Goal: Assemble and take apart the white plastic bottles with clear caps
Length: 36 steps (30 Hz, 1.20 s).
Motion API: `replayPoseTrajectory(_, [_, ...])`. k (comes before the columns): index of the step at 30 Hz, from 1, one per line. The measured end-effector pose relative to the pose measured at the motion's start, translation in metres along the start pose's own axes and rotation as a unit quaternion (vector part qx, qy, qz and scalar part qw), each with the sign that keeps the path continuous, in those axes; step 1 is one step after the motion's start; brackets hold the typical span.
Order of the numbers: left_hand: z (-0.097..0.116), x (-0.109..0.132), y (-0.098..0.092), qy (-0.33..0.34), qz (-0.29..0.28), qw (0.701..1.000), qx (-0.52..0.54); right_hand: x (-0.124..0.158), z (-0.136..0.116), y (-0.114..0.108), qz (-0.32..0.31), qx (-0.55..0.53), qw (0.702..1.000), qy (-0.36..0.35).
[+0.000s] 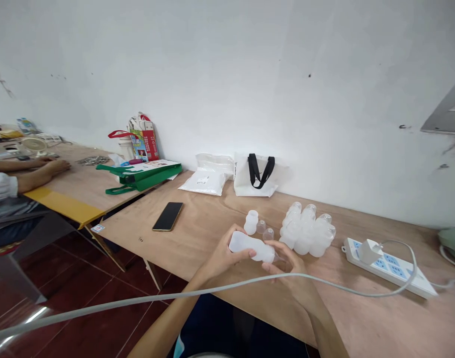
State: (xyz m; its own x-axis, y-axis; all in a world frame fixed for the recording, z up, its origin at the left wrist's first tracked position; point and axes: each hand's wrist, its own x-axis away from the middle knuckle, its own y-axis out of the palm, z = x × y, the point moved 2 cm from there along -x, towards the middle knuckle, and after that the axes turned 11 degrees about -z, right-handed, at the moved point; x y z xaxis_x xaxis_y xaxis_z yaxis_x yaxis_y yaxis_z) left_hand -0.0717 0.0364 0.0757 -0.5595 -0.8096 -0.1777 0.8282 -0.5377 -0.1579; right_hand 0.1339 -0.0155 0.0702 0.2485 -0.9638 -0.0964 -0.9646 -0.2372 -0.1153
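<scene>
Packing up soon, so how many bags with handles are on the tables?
3: a green bag lying flat at left, a red-handled bag upright behind it, and a white bag with black handles further right. Others may be hidden behind them.

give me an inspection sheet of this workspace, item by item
surface: plywood table, bare wood
job's things: white bottle held on its side; bottle cluster and small bottle upright behind it
clutter: phone, white tote bag, plastic packet, green bag at far left
hands: left hand wraps the bottle's base; right hand grips its neck end
cables: power strip with a plug in it; white cable trails from it to lower left
surroundings: white wall, red floor, a co-worker's arm on the next table
</scene>
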Motion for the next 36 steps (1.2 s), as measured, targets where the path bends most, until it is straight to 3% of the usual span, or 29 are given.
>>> replayPoseTrajectory(5, [0.01, 0.002, -0.004, 0.097, -0.027, 0.982, -0.162, -0.005, 0.005, 0.003, -0.02, -0.069, 0.997, 0.018])
replayPoseTrajectory(7, [0.012, 0.003, -0.005, 0.107, -0.046, 0.975, -0.189, -0.006, 0.008, 0.005, -0.029, -0.08, 0.996, 0.029])
replayPoseTrajectory(12, [0.004, 0.001, -0.006, 0.037, -0.002, 0.995, -0.095, -0.002, 0.005, 0.003, -0.01, -0.02, 1.0, -0.004])
replayPoseTrajectory(15, [-0.001, 0.0, -0.003, 0.022, -0.005, 0.999, -0.024, 0.001, 0.003, -0.001, 0.012, -0.007, 1.0, -0.021])
replayPoseTrajectory(23, [0.007, 0.005, -0.009, 0.092, 0.026, 0.982, -0.165, -0.001, 0.008, 0.007, 0.033, -0.033, 0.999, -0.005])
replayPoseTrajectory(26, [0.008, 0.005, -0.006, 0.07, 0.03, 0.993, -0.093, 0.001, 0.008, 0.007, 0.036, -0.012, 0.999, -0.033])
replayPoseTrajectory(31, [0.0, -0.001, 0.006, 0.002, -0.019, 0.997, 0.077, 0.006, 0.007, 0.001, 0.062, 0.035, 0.996, -0.052])
replayPoseTrajectory(36, [0.0, -0.002, 0.007, 0.032, 0.063, 0.998, 0.001, 0.006, 0.007, 0.002, 0.073, 0.01, 0.997, -0.027])
